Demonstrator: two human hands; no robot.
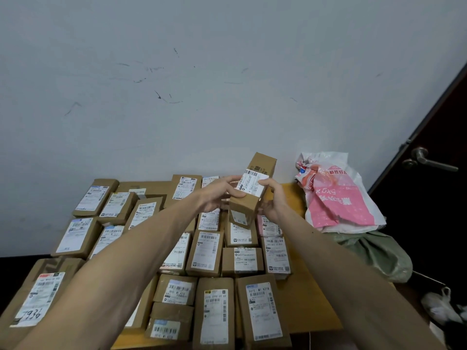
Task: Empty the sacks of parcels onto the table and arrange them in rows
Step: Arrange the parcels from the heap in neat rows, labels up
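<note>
Scuffed pale grey wall (pixel 202 84) fills the background, and a dark door (pixel 434 198) with a metal lever handle (pixel 429 160) stands at the far right. Below it, a yellowish wooden surface (pixel 307 299) carries brown cardboard parcels with white shipping labels (pixel 211 251), laid side by side in rough rows from the wall towards the near edge; several touch or overlap their neighbours. A bigger brown parcel with handwritten digits on its label (pixel 38 296) lies at the near left corner. Both bare arms reach forward over the rows. The left hand (pixel 222 193) and the right hand (pixel 273 200) hold one long brown cardboard box with a white label (pixel 252 195) between them, raised above the far right part of the rows and tilted, label side up; the fingers of each hand are curled round its long sides. Just beside it on the right, a crumpled pink-and-white plastic sack (pixel 336 198) slumps on the far right corner of the surface against the wall, with a dull green woven sack (pixel 374 253) heaped below it at the surface's right edge.
</note>
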